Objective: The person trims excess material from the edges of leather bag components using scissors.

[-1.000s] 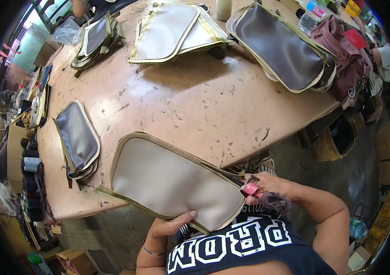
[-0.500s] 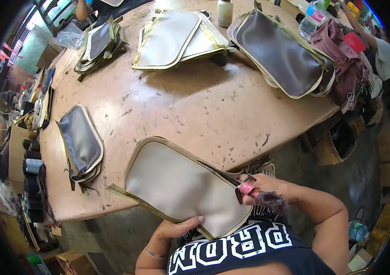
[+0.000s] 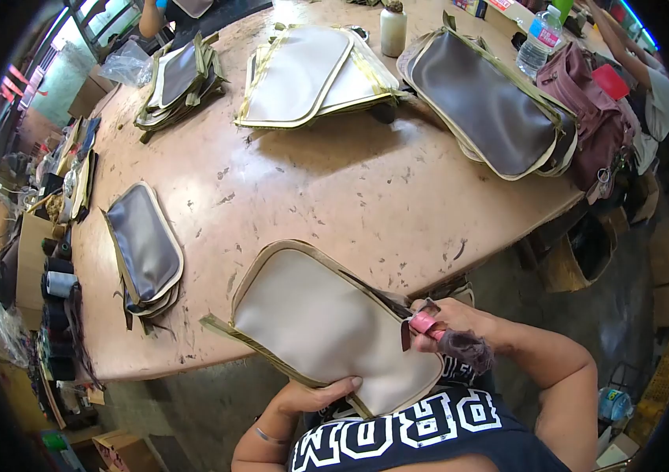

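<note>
A light beige panel (image 3: 315, 318) with a tan edge and a green zipper strip along one side lies between my hands, partly over the table's front edge. My left hand (image 3: 322, 396) grips its lower edge, thumb on top. My right hand (image 3: 448, 321) is closed around a pink-wrapped tool (image 3: 425, 323) with a dark fuzzy end, at the panel's right edge. The tool's dark tip runs along that edge; its exact shape is unclear. Left of the panel lies a small stack of dark panels (image 3: 145, 244).
Across the brown table (image 3: 287, 197) are white panels (image 3: 295, 75), large dark panels (image 3: 480, 102), another small stack (image 3: 177, 79), a white bottle (image 3: 393, 30), a water bottle (image 3: 539, 39) and a maroon bag (image 3: 578, 94). Other people's arms show at the far side.
The panel and my left hand have shifted slightly to the right in view. The things on the table appear slightly lower and further right. Both hands keep their hold.
</note>
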A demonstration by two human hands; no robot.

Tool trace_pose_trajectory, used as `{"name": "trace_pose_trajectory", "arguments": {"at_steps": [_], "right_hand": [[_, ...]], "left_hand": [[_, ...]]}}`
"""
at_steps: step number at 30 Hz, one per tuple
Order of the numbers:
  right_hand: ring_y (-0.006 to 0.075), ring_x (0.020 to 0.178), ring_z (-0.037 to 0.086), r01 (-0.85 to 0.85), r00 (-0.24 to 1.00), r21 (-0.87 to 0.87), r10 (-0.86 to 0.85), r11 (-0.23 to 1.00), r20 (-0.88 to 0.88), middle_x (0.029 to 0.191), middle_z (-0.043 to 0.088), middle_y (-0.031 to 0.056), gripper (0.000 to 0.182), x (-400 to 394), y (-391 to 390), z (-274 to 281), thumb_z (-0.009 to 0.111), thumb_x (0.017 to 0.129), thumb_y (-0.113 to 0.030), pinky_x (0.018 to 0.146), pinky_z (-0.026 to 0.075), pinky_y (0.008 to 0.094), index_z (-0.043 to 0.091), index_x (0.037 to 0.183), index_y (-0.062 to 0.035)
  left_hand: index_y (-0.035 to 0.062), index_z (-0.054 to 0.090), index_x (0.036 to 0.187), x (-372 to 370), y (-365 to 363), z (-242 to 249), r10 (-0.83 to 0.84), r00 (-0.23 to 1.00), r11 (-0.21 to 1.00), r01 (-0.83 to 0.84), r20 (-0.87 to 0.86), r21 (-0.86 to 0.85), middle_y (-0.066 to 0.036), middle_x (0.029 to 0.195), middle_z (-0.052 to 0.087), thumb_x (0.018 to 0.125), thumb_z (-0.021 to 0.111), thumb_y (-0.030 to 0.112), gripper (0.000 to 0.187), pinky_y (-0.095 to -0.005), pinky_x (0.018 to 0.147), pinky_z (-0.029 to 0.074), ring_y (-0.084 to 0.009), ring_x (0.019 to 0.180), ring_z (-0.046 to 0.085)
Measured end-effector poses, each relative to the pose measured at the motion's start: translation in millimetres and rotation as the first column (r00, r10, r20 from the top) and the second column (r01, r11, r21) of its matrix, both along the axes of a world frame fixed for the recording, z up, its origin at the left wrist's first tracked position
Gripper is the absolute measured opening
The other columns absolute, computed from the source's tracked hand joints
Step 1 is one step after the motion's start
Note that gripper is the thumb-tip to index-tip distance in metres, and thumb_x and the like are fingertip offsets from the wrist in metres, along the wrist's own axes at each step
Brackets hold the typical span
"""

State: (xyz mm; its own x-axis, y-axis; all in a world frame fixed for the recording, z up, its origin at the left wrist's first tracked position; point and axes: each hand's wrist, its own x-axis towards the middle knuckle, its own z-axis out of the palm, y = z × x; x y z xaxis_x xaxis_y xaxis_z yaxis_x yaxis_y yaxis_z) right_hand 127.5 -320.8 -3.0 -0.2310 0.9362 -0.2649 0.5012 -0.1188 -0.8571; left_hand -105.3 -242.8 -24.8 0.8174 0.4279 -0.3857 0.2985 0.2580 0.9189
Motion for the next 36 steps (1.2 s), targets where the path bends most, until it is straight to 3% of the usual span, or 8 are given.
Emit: {"name": "trace_pose_trajectory", "arguments": {"at_steps": [3,12,15,18,23,24,30,36], "right_hand": [[0.0181,0.056,0.042,0.019,0.994,-0.033,-0.022,0.999,-0.105,0.063,0.042,0.0082,0.031,0.1,2.8,6.0,0.052,0.076,-0.034,0.053,0.037,0.0314,0.047,0.074,-0.0040],[0.0141,0.063,0.057,0.164,0.952,-0.082,-0.179,0.983,-0.250,0.069,0.057,0.0093,0.017,-4.8,-1.1,4.0,0.061,0.070,-0.014,0.058,0.043,0.0224,0.056,0.077,0.0002],[0.0122,0.064,0.056,0.179,0.956,0.100,-0.149,0.979,-0.254,0.069,0.057,0.0076,0.015,-7.4,0.3,4.8,0.062,0.069,-0.012,0.059,0.043,0.0223,0.057,0.075,0.0006],[0.0095,0.064,0.054,0.196,0.950,0.123,-0.157,0.973,-0.271,0.067,0.056,0.0068,0.015,-11.5,4.8,7.2,0.063,0.068,-0.011,0.059,0.043,0.0221,0.055,0.074,-0.0001],[0.0095,0.059,0.050,0.278,0.899,0.075,-0.232,0.958,-0.370,0.064,0.054,0.0053,0.016,-16.3,7.5,6.9,0.063,0.069,-0.013,0.057,0.042,0.0227,0.052,0.071,-0.0014],[0.0127,0.055,0.048,0.268,0.937,0.210,-0.203,0.940,-0.283,0.061,0.051,0.0070,0.020,-17.0,7.4,5.7,0.058,0.073,-0.020,0.054,0.041,0.0253,0.050,0.069,-0.0017],[0.0200,0.049,0.042,0.186,0.977,0.098,-0.173,0.978,-0.124,0.053,0.042,0.0096,0.035,-12.2,5.9,16.2,0.049,0.077,-0.034,0.048,0.036,0.0299,0.045,0.065,-0.0011],[0.0125,0.051,0.044,0.236,0.958,-0.057,-0.242,0.970,-0.155,0.053,0.044,0.0053,0.031,-14.5,0.9,11.5,0.053,0.076,-0.030,0.048,0.037,0.0275,0.048,0.067,-0.0008]], "left_hand": [[-0.0015,0.052,0.092,0.1,1.4,-0.1,0.006,0.999,1.000,-0.007,0.038,0.024,-0.006,0.085,0.054,0.064,0.060,0.002,0.030,-0.0271,0.069,0.041,-0.0155,0.078,0.050],[-0.0018,0.052,0.092,-1.3,2.2,1.4,-0.002,1.000,1.000,0.002,-0.002,-0.016,-0.007,0.087,0.054,0.062,0.060,0.001,0.031,-0.0278,0.070,0.042,-0.0154,0.079,0.050],[-0.0017,0.050,0.093,-9.4,3.7,-0.2,0.122,0.949,0.981,-0.159,0.291,0.107,-0.010,0.088,0.053,0.070,0.060,0.010,0.028,-0.0286,0.068,0.044,-0.0179,0.078,0.053],[-0.0018,0.047,0.098,-3.2,6.8,18.2,0.572,0.630,0.820,-0.423,0.526,-0.386,-0.012,0.092,0.053,0.071,0.058,0.007,0.030,-0.0322,0.070,0.046,-0.0213,0.083,0.053],[0.0003,0.046,0.101,5.5,13.1,25.9,0.624,0.717,0.781,-0.564,0.311,-0.267,-0.009,0.093,0.053,0.072,0.054,-0.003,0.030,-0.0309,0.071,0.045,-0.0179,0.085,0.052],[0.0006,0.046,0.101,7.3,11.6,25.1,0.598,0.746,0.802,-0.554,0.293,-0.226,-0.009,0.093,0.053,0.072,0.054,-0.003,0.030,-0.0300,0.071,0.045,-0.0168,0.084,0.052],[0.0024,0.047,0.101,10.5,1.7,6.4,0.560,0.784,0.828,-0.528,0.267,-0.189,-0.007,0.094,0.052,0.071,0.055,-0.003,0.032,-0.0305,0.071,0.044,-0.0178,0.084,0.052],[0.0009,0.046,0.102,9.0,-2.3,2.5,0.575,0.762,0.818,-0.537,0.298,-0.204,-0.006,0.095,0.052,0.071,0.057,-0.002,0.033,-0.0264,0.073,0.042,-0.0143,0.084,0.050]]}}
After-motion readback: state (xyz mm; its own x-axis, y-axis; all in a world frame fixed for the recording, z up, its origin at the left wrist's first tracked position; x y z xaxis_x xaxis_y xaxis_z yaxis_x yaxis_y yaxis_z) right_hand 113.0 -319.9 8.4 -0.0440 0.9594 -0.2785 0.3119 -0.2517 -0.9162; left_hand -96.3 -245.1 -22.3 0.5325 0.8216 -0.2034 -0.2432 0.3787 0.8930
